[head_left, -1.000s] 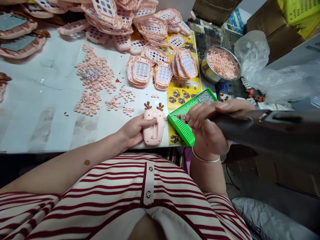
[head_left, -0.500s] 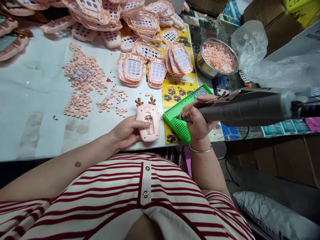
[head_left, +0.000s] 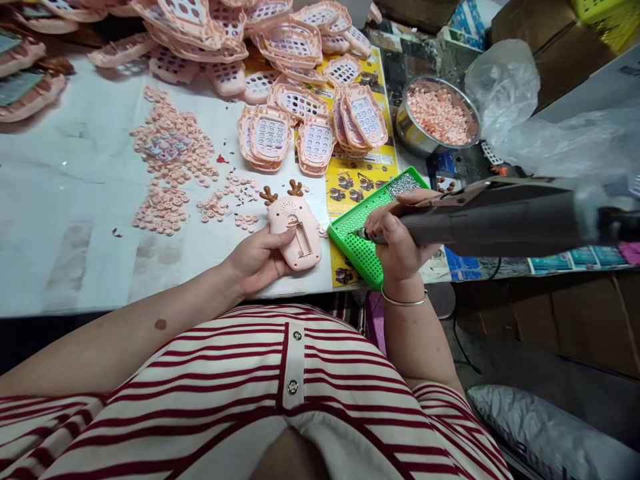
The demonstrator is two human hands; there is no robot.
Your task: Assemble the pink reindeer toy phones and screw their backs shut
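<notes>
My left hand holds a pink plastic case with brown antlers, thumb across its open battery compartment. The case tilts, its antlers pointing up and left. My right hand is wrapped round the front of a grey power screwdriver, whose tip points left over a green perforated tray. Small silver screws lie in the tray's far end. Left of the case, small pink rings are heaped on the white table surface.
Pink shells are piled at the back, with stacked ones nearer. A steel bowl of small pink parts stands at the back right beside a clear plastic bag. Cardboard boxes stand behind.
The case in my left hand has tilted, its antlers swinging left and its lower end right. My right hand and the screwdriver look almost unchanged over the tray.
</notes>
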